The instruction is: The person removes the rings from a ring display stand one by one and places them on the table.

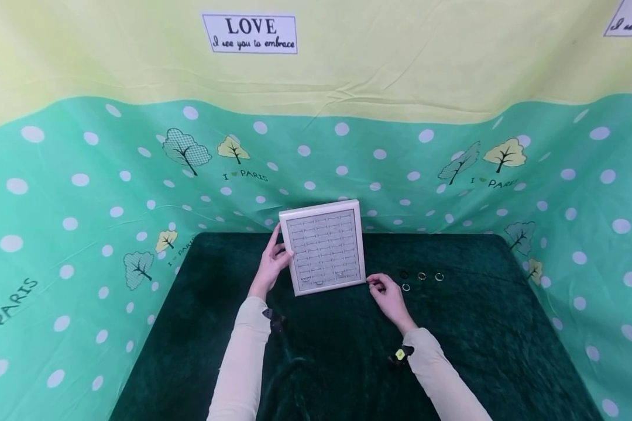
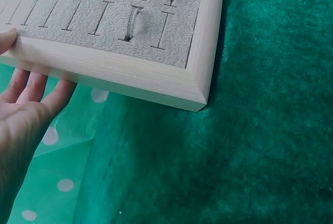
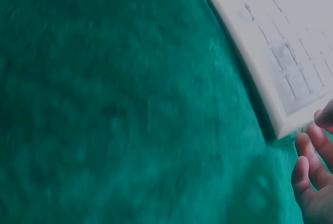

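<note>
The ring tray [image 1: 318,211], long axis near-upright in the head view, stands over the desk [image 1: 479,327], clasped along its left edge by the left grip [image 1: 268,269], its lower right corner just left of the right grip [image 1: 387,294], whose fingertips, in the right wrist view only, show a small glint [image 3: 302,130], pinched or not cannot be told.

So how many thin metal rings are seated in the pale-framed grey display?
3. In the head view, one ring sits at lower left, another ring just right of it, the third ring farther right, slightly higher. None looks hidden.
</note>
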Demonstrator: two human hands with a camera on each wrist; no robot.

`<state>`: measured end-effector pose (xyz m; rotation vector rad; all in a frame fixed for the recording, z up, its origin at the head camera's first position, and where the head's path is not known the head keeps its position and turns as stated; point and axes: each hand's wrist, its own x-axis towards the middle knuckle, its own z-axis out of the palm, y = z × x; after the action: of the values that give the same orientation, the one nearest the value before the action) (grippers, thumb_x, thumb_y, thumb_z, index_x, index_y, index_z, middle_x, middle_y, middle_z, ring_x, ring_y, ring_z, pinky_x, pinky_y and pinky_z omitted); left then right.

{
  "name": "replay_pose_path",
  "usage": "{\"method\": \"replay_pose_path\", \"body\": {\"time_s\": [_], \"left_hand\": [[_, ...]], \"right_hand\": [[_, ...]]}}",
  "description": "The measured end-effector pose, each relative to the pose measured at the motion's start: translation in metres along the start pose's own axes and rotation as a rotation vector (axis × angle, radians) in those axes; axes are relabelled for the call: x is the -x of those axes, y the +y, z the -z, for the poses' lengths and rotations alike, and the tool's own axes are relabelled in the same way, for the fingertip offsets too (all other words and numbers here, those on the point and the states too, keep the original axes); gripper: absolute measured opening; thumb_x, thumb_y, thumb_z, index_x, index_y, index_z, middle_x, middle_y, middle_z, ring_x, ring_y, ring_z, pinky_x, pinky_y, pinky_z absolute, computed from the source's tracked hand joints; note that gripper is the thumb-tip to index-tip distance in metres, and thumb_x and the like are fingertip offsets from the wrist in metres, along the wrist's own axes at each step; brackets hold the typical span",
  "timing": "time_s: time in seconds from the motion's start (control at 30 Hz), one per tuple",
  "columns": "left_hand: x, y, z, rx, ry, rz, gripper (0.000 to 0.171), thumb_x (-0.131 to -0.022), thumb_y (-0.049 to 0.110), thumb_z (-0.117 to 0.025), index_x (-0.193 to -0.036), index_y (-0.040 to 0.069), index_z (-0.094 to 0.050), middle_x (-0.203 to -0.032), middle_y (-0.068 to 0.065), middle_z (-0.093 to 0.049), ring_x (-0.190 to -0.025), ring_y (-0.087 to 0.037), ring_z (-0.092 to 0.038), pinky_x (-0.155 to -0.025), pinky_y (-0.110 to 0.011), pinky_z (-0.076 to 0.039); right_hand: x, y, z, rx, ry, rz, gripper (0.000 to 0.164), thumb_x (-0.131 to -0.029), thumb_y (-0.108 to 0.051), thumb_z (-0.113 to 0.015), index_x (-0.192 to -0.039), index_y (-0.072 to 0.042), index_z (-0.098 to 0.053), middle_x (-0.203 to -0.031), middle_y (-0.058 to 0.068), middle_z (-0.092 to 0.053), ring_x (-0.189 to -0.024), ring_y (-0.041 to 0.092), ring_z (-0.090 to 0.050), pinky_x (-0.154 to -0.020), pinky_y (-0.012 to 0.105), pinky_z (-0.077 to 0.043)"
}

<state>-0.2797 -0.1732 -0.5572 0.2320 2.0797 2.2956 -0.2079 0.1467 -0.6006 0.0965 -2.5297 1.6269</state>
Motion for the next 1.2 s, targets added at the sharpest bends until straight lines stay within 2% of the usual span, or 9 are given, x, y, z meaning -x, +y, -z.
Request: {"method": "replay_pose_path", "body": {"time_s": [0.2, 0.4, 0.57, 0.97, 1.2], "left_hand": [[0.003, 0.008, 0.000, 0.030, -0.020, 0.026, 0.080, -0.095, -0.001, -0.056, -0.154, 0.039, -0.019, -0.125, -0.023, -0.051, -0.103, -0.025, -0.063, -0.095, -0.051, -0.044], [0.011, 0.023, -0.004, 0.039, -0.045, 0.029, 0.081, -0.095, -0.003, -0.056, -0.156, 0.030, -0.015, -0.125, -0.026, -0.049, -0.105, -0.026, -0.061, -0.095, -0.052, -0.043], [0.012, 0.025, -0.006, 0.028, -0.045, 0.035, 0.080, -0.095, -0.004, -0.055, -0.156, 0.029, -0.015, -0.125, -0.025, -0.050, -0.105, -0.027, -0.061, -0.096, -0.052, -0.043], [0.010, 0.028, -0.006, 0.009, -0.049, 0.010, 0.081, -0.094, -0.005, -0.055, -0.156, 0.027, -0.014, -0.124, -0.026, -0.049, -0.105, -0.031, -0.060, -0.093, -0.046, -0.046], [0.010, 0.028, -0.005, 0.010, -0.050, 0.016, 0.081, -0.095, -0.005, -0.055, -0.156, 0.029, -0.015, -0.124, -0.027, -0.049, -0.104, -0.031, -0.060, -0.093, -0.046, -0.047]], "right_hand": [[-0.004, -0.014, -0.016, -0.070, -0.060, 0.002, 0.021, -0.088, 0.005, -0.060, -0.109, 0.002, -0.066, -0.110, 0.017, -0.066, -0.090, 0.027, -0.066, -0.081, 0.042, -0.053], [-0.010, -0.022, -0.029, -0.037, -0.089, 0.030, 0.025, -0.088, 0.003, -0.061, -0.113, -0.001, -0.067, -0.116, 0.016, -0.064, -0.095, 0.027, -0.066, -0.083, 0.044, -0.052], [-0.014, -0.026, -0.036, -0.033, -0.109, 0.040, 0.027, -0.088, 0.004, -0.062, -0.114, -0.001, -0.067, -0.115, 0.015, -0.065, -0.094, 0.027, -0.065, -0.083, 0.045, -0.052], [-0.024, -0.032, -0.047, 0.002, -0.116, 0.136, 0.026, -0.084, 0.008, -0.063, -0.109, 0.003, -0.068, -0.100, 0.014, -0.063, -0.088, 0.025, -0.059, -0.077, 0.039, -0.051], [-0.024, -0.034, -0.049, 0.056, -0.106, 0.129, 0.021, -0.084, 0.005, -0.066, -0.104, 0.001, -0.069, -0.097, 0.010, -0.060, -0.082, 0.022, -0.057, -0.074, 0.035, -0.049]]}}
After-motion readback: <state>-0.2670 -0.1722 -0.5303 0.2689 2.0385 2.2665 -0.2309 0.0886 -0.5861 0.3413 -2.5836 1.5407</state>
